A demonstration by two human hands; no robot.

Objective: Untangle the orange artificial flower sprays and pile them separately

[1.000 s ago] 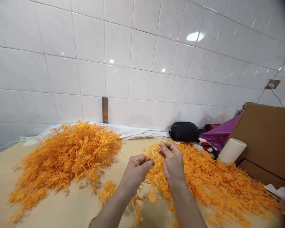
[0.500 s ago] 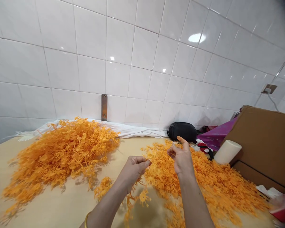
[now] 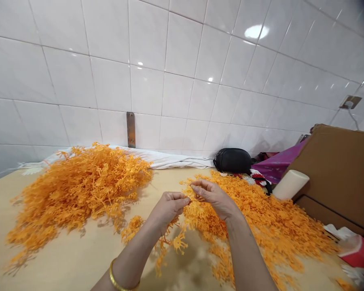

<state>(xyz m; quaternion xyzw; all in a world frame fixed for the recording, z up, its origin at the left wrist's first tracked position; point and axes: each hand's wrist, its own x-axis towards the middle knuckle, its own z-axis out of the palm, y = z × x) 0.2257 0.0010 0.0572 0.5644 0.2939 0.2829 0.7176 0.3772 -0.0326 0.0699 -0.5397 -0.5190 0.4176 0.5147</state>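
Thumb and forefinger of my left hand are pinched on a strand of orange artificial flowers, which dangles below the hand over the table. Just right of those fingertips is my right hand, its fingers bent and the thumb drawn up near the forefinger. Whatever it may hold is too small to make out. Behind and beside it spreads a loose heap of small orange flower pieces. To the left lies a bushy pile of orange flower strands.
A white cloth runs along the tiled wall. On the right are a black pouch, a cream-coloured cylinder, a cardboard box and purple fabric. A red and white item lies at the right edge.
My right hand has come leftward and inward, its raised forefinger now bent beside my left fingertips. My left hand keeps its pinch on the strand. The view has tilted down slightly.
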